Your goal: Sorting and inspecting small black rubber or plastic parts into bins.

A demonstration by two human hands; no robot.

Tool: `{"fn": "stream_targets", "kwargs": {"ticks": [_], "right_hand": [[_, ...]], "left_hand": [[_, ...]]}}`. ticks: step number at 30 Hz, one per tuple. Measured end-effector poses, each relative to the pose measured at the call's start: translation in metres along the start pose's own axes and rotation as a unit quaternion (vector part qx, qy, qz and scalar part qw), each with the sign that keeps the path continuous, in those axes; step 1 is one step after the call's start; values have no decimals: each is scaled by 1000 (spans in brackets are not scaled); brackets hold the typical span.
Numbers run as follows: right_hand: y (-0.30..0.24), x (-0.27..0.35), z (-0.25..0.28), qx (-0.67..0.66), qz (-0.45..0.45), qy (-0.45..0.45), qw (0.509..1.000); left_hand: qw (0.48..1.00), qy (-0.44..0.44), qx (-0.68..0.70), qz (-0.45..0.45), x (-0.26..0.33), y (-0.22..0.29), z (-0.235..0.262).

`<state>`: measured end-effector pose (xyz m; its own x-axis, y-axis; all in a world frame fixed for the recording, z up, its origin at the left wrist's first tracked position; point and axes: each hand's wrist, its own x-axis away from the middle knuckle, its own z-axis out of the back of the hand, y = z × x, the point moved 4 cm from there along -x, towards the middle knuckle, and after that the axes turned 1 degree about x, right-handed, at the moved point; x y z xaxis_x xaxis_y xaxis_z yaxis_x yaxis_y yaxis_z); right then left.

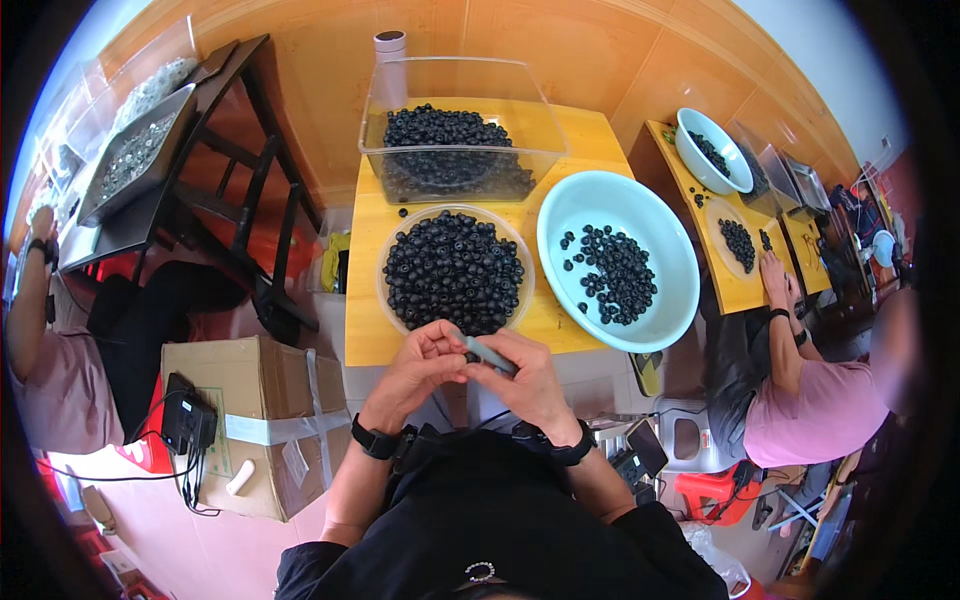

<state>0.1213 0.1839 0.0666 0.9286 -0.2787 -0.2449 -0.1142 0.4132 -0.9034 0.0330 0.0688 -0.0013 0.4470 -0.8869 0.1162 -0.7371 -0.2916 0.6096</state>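
My left hand (418, 366) and my right hand (527, 378) meet just in front of the near table edge, both closed. The right one grips a slim grey-green tool (490, 356), its kind hidden by the fingers. A small black piece (470, 357) shows between the fingertips, pinched by my left hand. Right beyond my hands, a round shallow tray (526, 250) is heaped with small black round pieces (455, 268), several with a hole. To its right stands a light blue basin (672, 225) with more such pieces at its bottom.
Behind the tray, a clear plastic bin (545, 135) holds black pieces on the yellow table (585, 130); a pink bottle (391, 75) stands behind it. A cardboard box (290, 450) sits at lower left. Co-workers sit left and right; the right one's hand (776, 280) is at another table.
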Motion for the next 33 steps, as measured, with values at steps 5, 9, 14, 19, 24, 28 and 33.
{"fn": "stream_targets", "kwargs": {"ticks": [5, 9, 14, 19, 24, 28, 33], "right_hand": [[4, 5, -3, 6, 13, -12, 1000], [12, 3, 26, 86, 22, 90, 992], [20, -10, 109, 156, -1, 327, 932], [20, 2, 114, 238, 8, 323, 916], [26, 12, 79, 241, -8, 242, 940], [30, 16, 67, 217, -36, 222, 950], [31, 18, 57, 194, -40, 206, 958]], "left_hand": [[999, -13, -6, 34, 3, -6, 3], [996, 63, -63, 11, 0, 1, 5], [976, 152, -154, -38, -2, 10, 29], [943, 190, -258, -93, -14, 16, 37], [797, 237, -504, -233, -39, 29, 24], [732, 215, -585, -274, -55, 33, 11], [639, 173, -687, -299, -62, 30, 0]]}}
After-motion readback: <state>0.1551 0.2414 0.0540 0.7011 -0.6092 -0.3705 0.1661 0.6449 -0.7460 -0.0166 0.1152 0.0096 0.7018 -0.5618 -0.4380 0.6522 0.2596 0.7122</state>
